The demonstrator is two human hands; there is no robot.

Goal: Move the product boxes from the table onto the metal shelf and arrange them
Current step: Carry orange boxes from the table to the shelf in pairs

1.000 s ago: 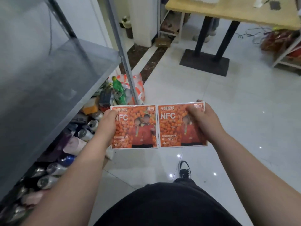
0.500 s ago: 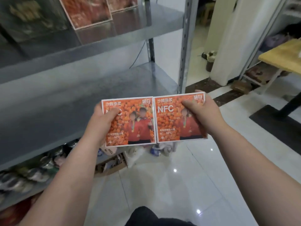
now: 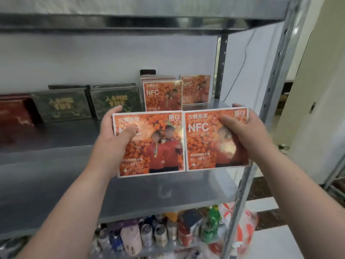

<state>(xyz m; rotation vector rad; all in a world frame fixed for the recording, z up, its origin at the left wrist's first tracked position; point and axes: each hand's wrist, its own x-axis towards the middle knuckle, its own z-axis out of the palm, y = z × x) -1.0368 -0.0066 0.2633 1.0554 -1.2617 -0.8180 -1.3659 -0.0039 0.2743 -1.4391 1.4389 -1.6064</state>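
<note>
A person's left hand (image 3: 113, 131) and right hand (image 3: 240, 128) each hold an orange box, the left box (image 3: 158, 146) and right box (image 3: 205, 143) edge to edge, upright, in front of the metal shelf (image 3: 168, 193). Fingers of each hand are clamped on its box's outer edge, thumb on the printed face. At the shelf's back right corner stand matching orange boxes (image 3: 162, 96); dark green boxes (image 3: 61, 104) line the back edge to their left.

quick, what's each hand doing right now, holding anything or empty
Left hand: closed on the left orange box, held above the shelf.
Right hand: closed on the right orange box beside it.
</note>
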